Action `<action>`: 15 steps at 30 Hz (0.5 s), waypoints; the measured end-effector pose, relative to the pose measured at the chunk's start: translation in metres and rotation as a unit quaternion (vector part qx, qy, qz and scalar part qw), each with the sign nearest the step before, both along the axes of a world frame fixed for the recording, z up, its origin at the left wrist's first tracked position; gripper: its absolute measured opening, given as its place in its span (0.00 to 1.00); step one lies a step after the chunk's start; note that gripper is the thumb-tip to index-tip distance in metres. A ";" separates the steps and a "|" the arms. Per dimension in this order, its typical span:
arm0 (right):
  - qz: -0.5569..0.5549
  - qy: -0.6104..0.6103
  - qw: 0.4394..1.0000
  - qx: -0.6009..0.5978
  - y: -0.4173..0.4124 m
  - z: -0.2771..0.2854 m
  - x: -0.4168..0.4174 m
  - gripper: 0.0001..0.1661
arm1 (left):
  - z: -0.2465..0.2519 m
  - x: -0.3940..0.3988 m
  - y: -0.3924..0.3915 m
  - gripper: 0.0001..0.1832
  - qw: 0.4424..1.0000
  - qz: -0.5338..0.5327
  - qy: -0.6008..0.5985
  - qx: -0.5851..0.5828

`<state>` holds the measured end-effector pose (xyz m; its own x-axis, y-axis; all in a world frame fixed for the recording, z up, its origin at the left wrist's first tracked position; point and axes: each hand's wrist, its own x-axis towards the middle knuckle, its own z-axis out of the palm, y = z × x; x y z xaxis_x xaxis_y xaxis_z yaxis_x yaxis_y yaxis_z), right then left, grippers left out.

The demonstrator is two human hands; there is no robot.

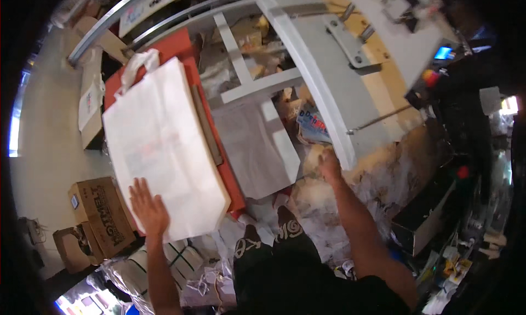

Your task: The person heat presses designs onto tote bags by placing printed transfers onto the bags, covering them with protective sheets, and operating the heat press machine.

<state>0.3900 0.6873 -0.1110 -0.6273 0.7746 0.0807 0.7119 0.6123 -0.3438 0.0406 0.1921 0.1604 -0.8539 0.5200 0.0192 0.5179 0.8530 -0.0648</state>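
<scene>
My left hand [148, 208] lies flat, fingers spread, on the lower left part of a stack of white fabric bags [164, 150]. The stack rests on a red board [230, 183], and a white loop handle [137, 68] shows at its top. Off to the right, my right hand [330, 164] is near the lower end of a white frame rail [328, 122], its fingers partly curled; whether it touches or holds anything is unclear. Between the two hands lies a greyish-white bag [252, 146]. A printed blue-and-white bag [313, 126] is crumpled just above my right hand.
A grey panel with a metal bracket [353, 44] stands at the upper right. Cardboard boxes [100, 216] sit at the left. Wrapped bundles [176, 259] lie near my left forearm. Loose plastic and scraps [316, 212] cover the floor. A black box [425, 216] is at the right.
</scene>
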 end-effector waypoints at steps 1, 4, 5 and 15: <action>0.004 -0.042 0.993 0.114 0.050 -0.034 0.027 0.25 | -0.020 -0.003 0.009 0.33 1.000 -0.006 -0.005 -0.006; 0.056 -0.049 0.995 0.068 0.092 -0.072 -0.045 0.33 | -0.015 -0.005 -0.017 0.34 1.000 0.008 0.019 -0.023; 0.070 -0.047 0.996 0.032 0.095 -0.076 -0.071 0.36 | -0.004 -0.003 -0.020 0.34 0.999 0.019 0.021 -0.028; 0.127 -0.107 0.983 -0.079 0.164 -0.066 -0.114 0.44 | -0.021 -0.017 -0.019 0.36 0.999 -0.010 -0.012 0.035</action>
